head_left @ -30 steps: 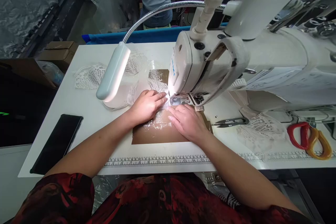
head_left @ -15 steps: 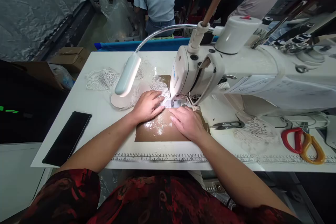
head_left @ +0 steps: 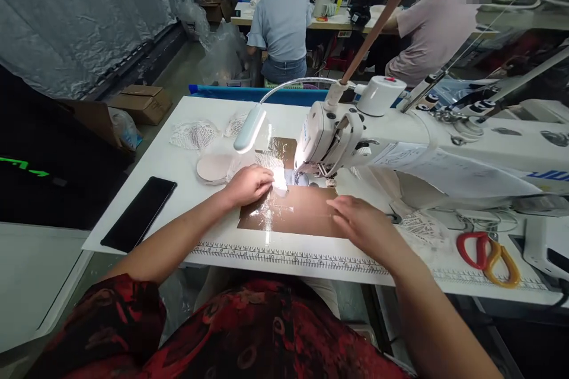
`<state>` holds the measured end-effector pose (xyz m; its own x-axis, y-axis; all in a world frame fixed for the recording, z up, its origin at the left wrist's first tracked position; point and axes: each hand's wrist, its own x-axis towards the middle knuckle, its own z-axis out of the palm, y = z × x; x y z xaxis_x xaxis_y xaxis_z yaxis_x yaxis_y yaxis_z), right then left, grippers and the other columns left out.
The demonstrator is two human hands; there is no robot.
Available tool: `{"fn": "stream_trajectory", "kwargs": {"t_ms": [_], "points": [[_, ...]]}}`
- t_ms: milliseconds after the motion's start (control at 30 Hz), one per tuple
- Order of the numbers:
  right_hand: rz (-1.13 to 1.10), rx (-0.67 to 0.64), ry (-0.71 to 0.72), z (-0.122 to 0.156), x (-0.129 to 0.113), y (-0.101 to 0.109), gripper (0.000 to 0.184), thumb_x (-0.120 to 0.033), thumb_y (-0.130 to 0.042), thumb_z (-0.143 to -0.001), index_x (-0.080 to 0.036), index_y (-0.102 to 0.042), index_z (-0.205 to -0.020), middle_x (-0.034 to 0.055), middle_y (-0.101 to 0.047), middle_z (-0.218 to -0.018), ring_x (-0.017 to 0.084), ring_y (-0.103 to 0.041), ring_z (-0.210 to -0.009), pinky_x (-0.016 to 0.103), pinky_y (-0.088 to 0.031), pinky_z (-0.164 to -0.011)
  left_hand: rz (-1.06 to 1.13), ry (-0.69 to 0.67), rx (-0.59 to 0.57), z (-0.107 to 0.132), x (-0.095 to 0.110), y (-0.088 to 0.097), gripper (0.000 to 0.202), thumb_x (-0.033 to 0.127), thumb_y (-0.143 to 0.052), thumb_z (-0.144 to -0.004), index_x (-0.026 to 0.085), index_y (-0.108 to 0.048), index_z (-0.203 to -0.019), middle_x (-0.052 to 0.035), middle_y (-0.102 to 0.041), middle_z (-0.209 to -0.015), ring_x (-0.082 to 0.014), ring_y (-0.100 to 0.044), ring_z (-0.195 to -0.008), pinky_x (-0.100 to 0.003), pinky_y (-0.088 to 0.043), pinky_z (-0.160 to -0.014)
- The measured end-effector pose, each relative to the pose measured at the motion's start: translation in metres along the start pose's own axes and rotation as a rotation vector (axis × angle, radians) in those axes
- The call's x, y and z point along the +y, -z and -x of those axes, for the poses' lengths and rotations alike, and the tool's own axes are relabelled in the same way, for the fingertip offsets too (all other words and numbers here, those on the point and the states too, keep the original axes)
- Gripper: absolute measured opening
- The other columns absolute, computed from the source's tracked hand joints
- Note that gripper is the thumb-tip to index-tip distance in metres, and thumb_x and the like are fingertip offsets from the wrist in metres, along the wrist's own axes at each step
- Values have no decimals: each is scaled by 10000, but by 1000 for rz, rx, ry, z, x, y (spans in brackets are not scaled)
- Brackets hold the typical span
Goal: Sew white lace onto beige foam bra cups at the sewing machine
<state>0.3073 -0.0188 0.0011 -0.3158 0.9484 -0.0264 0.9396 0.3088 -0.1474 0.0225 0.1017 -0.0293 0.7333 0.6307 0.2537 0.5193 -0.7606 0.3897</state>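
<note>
My left hand [head_left: 249,185] lies left of the needle area, its fingers curled and closed on the edge of a white lace piece [head_left: 279,180]. That piece reaches toward the presser foot of the white sewing machine [head_left: 311,139]. My right hand [head_left: 362,220] is over the right end of the brown taped sheet [head_left: 293,213], fingers stretched out to the left. It covers most of the thread snips [head_left: 393,218]; only their dark rear end shows beside the hand. Whether the hand touches them I cannot tell. A pale cup-shaped pad [head_left: 214,168] rests left of my left hand.
A black phone [head_left: 138,213] lies at the left. Red and orange-handled scissors [head_left: 488,257] and more lace [head_left: 424,228] are at the right. A lamp [head_left: 249,128] hangs over the table; a printed ruler [head_left: 284,257] runs along the front edge. Two people sit beyond.
My right hand has moved right, away from the needle area and over the snips. My left hand has curled its fingers on the lace. The view has tilted up.
</note>
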Motion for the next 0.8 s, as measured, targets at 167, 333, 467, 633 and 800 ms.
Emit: {"fn": "stream_trajectory", "kwargs": {"t_ms": [167,333,467,633,800], "points": [[251,39,-171,40,43,-14,391,-117,-440,-812,-115,-644,-1146,164,-638,-1196,311,-605,-1058,411,-502,-819,98,-198,-151,31,40,10,233,200,-476,-913,175,-707,-937,-76,-690,-1090,-204,-607,-995,-363,-485,-873],[254,28,-144,49,62,-23,396,-101,-411,-822,-161,-667,-1119,110,-673,-1139,270,-629,-994,379,-506,-763,106,-241,-235,46,58,2,233,167,-468,-898,160,-694,-952,-85,-678,-1117,-242,-580,-1052,-400,-484,-895],[213,36,-110,46,70,-23,405,-107,-411,-823,-189,-685,-1110,99,-680,-1116,253,-638,-947,362,-500,-720,191,-239,-237,45,57,4,226,191,-483,-896,171,-679,-1006,-104,-655,-1165,-236,-571,-1099,-410,-480,-930],[189,96,-136,45,72,-26,387,-142,-396,-838,-189,-693,-1082,103,-679,-1102,258,-631,-949,359,-495,-692,267,62,-34,25,35,21,370,338,-558,-871,173,-603,-1199,-122,-574,-1296,-245,-508,-1221,-435,-422,-1029],[72,298,-139,51,64,-27,351,-191,-393,-882,-169,-664,-1104,115,-696,-998,264,-613,-959,386,-499,-786,337,445,-163,8,3,24,628,438,-633,-778,152,-511,-1324,-127,-597,-1239,-276,-580,-1103,-431,-478,-926]]}}
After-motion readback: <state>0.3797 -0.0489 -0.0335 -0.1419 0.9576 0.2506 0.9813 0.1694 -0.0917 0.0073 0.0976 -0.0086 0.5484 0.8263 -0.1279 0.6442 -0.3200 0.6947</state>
